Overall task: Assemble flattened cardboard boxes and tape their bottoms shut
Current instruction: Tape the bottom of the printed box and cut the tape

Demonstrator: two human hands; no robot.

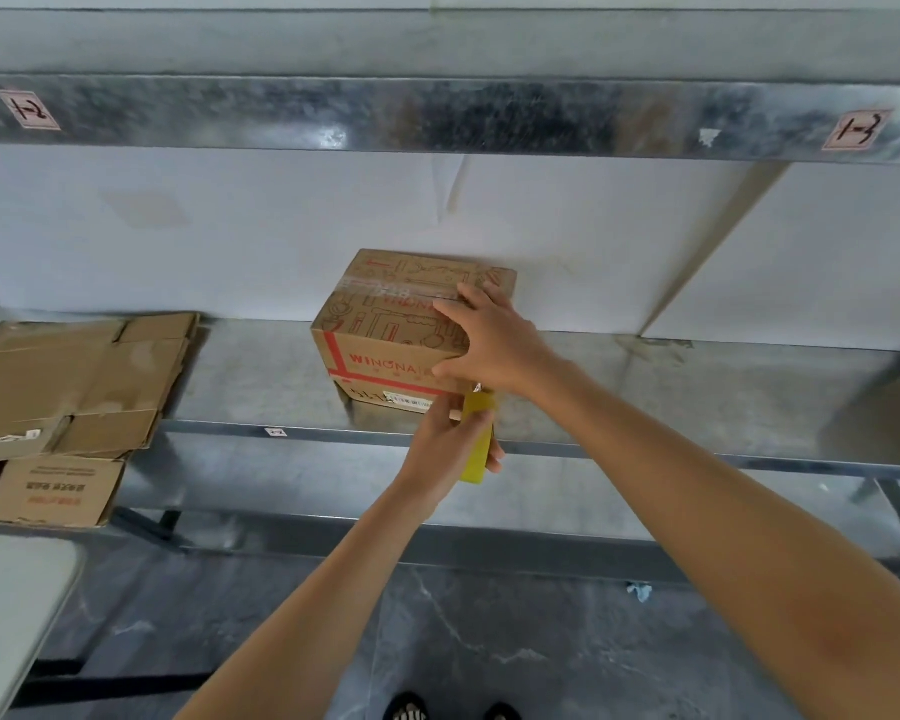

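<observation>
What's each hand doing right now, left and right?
Left hand: closed around a yellow handheld tool.
Right hand: open, fingers spread, pressing on the taped Winona cardboard box.

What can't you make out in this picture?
Head view:
Near right corner of the box: under the right hand.
Top of the left hand's yellow tool: behind the right wrist.
Writing on the white label: too small.
Pile of flattened cardboard: cut by the left edge.

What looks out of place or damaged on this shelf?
The stack of flattened cartons at the left end of the shelf is untidy: sheets lie askew and creased, with some hanging past the front edge. The taped box sits square. The left hand grips a yellow tool.
</observation>
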